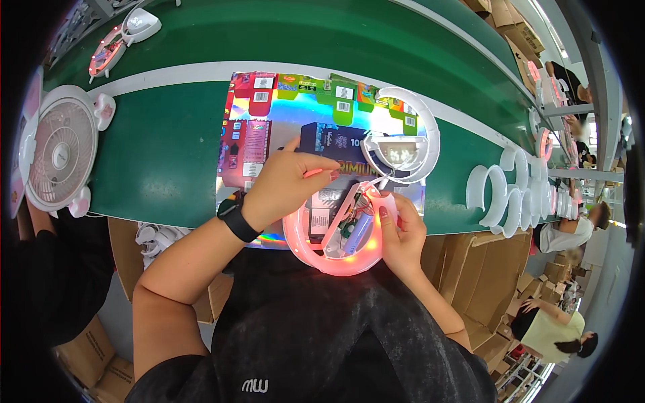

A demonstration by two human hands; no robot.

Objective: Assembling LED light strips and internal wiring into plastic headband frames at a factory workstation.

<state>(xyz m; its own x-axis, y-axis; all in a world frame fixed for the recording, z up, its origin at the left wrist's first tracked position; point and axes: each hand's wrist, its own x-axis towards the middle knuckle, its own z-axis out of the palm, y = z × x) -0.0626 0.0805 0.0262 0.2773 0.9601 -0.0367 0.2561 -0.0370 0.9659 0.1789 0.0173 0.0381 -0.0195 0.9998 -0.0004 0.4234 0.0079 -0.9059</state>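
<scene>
My right hand (403, 234) grips the right side of a ring-shaped lamp housing (339, 264), which glows pink and red with lit LEDs. Inside its uncovered compartment lie a small green circuit board, thin wires and a purple-blue cylindrical battery (358, 233). Wires run up from it to a white ring-shaped cover (433, 131) with a half-round white part (402, 154) in it, lying on the printed sheet. Just above the lit ring hovers my left hand (292, 180), index finger and thumb brought together. Whatever may be between those fingertips is too small to make out.
Beneath the lamp a shiny printed packaging sheet (282, 107) covers part of the green bench (154, 154). A white fan (62, 149) stands left. White ring parts (497, 195) stand at right. Another lit lamp (107, 54) lies far left. Cardboard boxes (480, 275) sit below; people are at right.
</scene>
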